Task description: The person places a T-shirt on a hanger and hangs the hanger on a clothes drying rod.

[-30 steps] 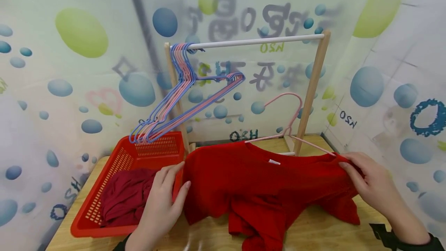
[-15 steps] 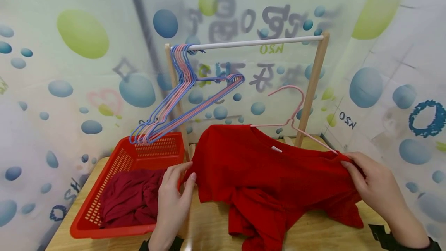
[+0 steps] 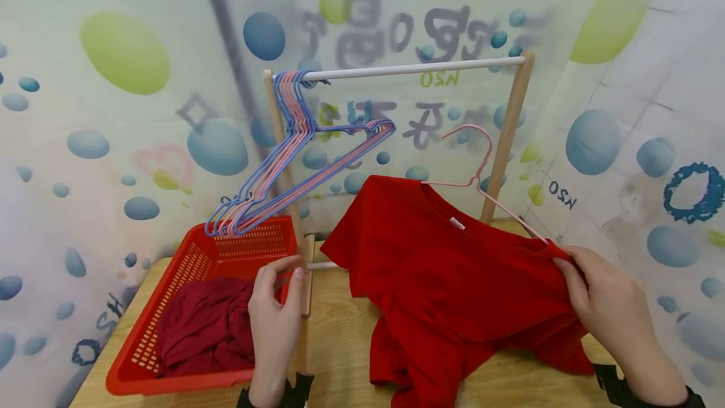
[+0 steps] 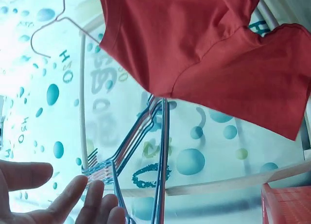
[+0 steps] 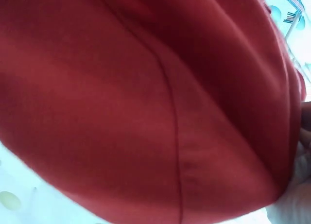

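A red short-sleeved T-shirt [image 3: 447,276] hangs on a pink hanger [image 3: 478,176], whose arms run inside the neckline; the hook stands free above the collar. My right hand [image 3: 612,307] pinches the shirt at its right shoulder, by the hanger's end. In the right wrist view red cloth [image 5: 146,112] fills most of the picture and hides much of that hand. Left of the shirt, apart from it, my left hand [image 3: 275,320] holds nothing, its fingers loosely bent. The left wrist view shows the shirt's sleeve [image 4: 252,88] above that hand.
A wooden rack with a white rail [image 3: 413,69] stands behind the shirt. Several blue and pink hangers [image 3: 297,124] hang at its left end. Below them sits a red basket [image 3: 170,272] with a maroon garment [image 3: 209,326] inside. Patterned curtain surrounds the table [image 3: 340,345].
My left hand has let go of the shirt's left sleeve and drawn away from it. The shirt's left shoulder and the hanger hook have risen and shifted right. My right hand keeps its grip.
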A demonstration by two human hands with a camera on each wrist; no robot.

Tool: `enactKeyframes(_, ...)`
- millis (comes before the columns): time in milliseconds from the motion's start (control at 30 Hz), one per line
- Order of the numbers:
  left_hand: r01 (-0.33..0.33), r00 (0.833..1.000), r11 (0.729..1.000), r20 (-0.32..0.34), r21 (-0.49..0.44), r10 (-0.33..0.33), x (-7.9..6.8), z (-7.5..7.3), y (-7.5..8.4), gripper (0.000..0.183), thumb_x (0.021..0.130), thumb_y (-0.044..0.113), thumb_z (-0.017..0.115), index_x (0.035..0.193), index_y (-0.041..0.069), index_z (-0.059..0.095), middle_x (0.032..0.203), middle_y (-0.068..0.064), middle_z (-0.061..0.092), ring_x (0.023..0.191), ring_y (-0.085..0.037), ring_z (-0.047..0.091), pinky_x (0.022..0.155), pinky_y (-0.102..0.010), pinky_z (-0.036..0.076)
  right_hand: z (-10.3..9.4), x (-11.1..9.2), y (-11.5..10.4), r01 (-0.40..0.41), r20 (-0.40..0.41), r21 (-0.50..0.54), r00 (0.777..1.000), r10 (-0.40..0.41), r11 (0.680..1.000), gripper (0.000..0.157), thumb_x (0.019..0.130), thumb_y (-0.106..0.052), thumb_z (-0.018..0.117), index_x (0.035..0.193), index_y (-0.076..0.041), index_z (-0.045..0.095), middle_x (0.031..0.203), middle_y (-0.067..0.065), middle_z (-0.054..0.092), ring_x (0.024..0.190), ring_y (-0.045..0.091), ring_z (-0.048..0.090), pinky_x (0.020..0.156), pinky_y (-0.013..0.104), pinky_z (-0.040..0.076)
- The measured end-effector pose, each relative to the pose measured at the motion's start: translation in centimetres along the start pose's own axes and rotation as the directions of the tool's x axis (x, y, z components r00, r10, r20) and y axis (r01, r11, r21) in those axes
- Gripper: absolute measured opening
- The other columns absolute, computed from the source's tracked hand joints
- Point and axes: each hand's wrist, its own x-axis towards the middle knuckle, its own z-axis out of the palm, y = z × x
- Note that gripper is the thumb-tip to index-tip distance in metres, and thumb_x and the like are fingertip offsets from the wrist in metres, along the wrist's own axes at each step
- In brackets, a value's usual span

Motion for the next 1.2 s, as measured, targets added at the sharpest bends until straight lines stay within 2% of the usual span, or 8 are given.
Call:
enactKeyframes(33, 0.000, 1.000, 1.000, -0.006, -0.001, 0.000, 0.1, 0.0, 0.0, 0.022, 0.094, 0.016, 0.061, 0.113, 0.005, 0.066, 0.109, 0.000, 0.060, 0.102, -0.009, 0.055, 0.089, -0.032, 0.046, 0.0, 0.1, -0.1, -0.005, -0.002, -0.005, 1.000, 0.005, 1.000, 0.021, 0.078, 0.001, 0.071, 0.098, 0.003, 0.066, 0.088, 0.019, 0.067, 0.074, 0.038, 0.064, 0.069, 0.055, 0.047)
enactKeyframes(100, 0.001, 1.000, 1.000, -0.014, 0.005, -0.001, 0.2, 0.0, 0.0, 0.022, 0.095, 0.016, 0.061, 0.113, 0.005, 0.066, 0.108, -0.001, 0.060, 0.102, -0.010, 0.056, 0.088, -0.033, 0.046, 0.0, 0.2, -0.2, -0.016, -0.008, -0.014, 1.000, 0.016, 1.000, 0.020, 0.079, 0.001, 0.070, 0.098, 0.004, 0.065, 0.088, 0.021, 0.066, 0.073, 0.040, 0.063, 0.068, 0.058, 0.047)
enactKeyframes(267, 0.028, 0.999, 0.999, -0.018, 0.044, -0.027, 0.1, 0.1, -0.1, 0.021, 0.095, 0.017, 0.061, 0.112, 0.006, 0.067, 0.106, -0.002, 0.062, 0.100, -0.014, 0.057, 0.084, -0.026, 0.044, 0.2, 0.4, -0.4, -0.037, -0.026, -0.034, 0.999, 0.036, 0.999, 0.021, 0.079, 0.001, 0.070, 0.097, 0.007, 0.063, 0.087, 0.026, 0.065, 0.066, 0.042, 0.061, 0.061, 0.057, 0.048)
enactKeyframes(367, 0.046, 0.999, 0.998, -0.018, 0.052, -0.045, -0.1, 0.3, -0.3, 0.020, 0.094, 0.018, 0.062, 0.111, 0.007, 0.068, 0.105, -0.001, 0.062, 0.100, -0.015, 0.056, 0.084, -0.027, 0.042, 0.4, 0.6, -0.5, -0.061, -0.031, -0.052, 0.998, 0.059, 0.997, 0.021, 0.081, 0.000, 0.070, 0.098, 0.008, 0.062, 0.085, 0.026, 0.064, 0.062, 0.040, 0.059, 0.057, 0.056, 0.048)
enactKeyframes(600, 0.062, 0.998, 0.996, -0.014, 0.064, -0.062, 0.1, 0.4, -0.4, 0.020, 0.094, 0.017, 0.062, 0.111, 0.007, 0.067, 0.105, -0.002, 0.062, 0.100, -0.015, 0.055, 0.085, -0.040, 0.041, 1.3, 1.3, -0.6, -0.113, -0.067, -0.079, 0.992, 0.108, 0.991, 0.020, 0.085, -0.002, 0.067, 0.100, 0.010, 0.061, 0.087, 0.028, 0.063, 0.068, 0.045, 0.059, 0.060, 0.058, 0.047)
enactKeyframes(867, 0.102, 0.995, 0.992, -0.014, 0.075, -0.101, 0.0, 0.3, -0.4, 0.020, 0.093, 0.017, 0.063, 0.111, 0.009, 0.067, 0.105, 0.001, 0.061, 0.099, -0.010, 0.054, 0.083, -0.030, 0.041, 2.3, 2.0, -0.6, -0.166, -0.100, -0.110, 0.983, 0.155, 0.980, 0.020, 0.089, -0.002, 0.062, 0.101, 0.013, 0.059, 0.090, 0.031, 0.062, 0.073, 0.049, 0.059, 0.063, 0.059, 0.047)
enactKeyframes(1000, 0.109, 0.994, 0.991, -0.014, 0.077, -0.108, 0.0, 0.4, -0.3, 0.020, 0.094, 0.017, 0.062, 0.111, 0.008, 0.067, 0.104, -0.001, 0.061, 0.099, -0.013, 0.055, 0.082, -0.033, 0.042, 2.4, 2.5, -0.6, -0.216, -0.118, -0.109, 0.972, 0.203, 0.970, 0.022, 0.093, -0.005, 0.059, 0.104, 0.014, 0.059, 0.092, 0.032, 0.062, 0.075, 0.049, 0.058, 0.063, 0.059, 0.047)
enactKeyframes(1200, 0.111, 0.994, 0.992, -0.009, 0.065, -0.111, 0.0, 0.4, -0.4, 0.020, 0.093, 0.015, 0.063, 0.111, 0.007, 0.067, 0.105, -0.001, 0.061, 0.100, -0.015, 0.054, 0.085, -0.040, 0.040, 2.3, 3.7, -0.3, -0.211, -0.172, -0.111, 0.967, 0.190, 0.971, 0.024, 0.095, -0.008, 0.056, 0.101, 0.015, 0.058, 0.088, 0.033, 0.060, 0.064, 0.048, 0.055, 0.055, 0.057, 0.045)
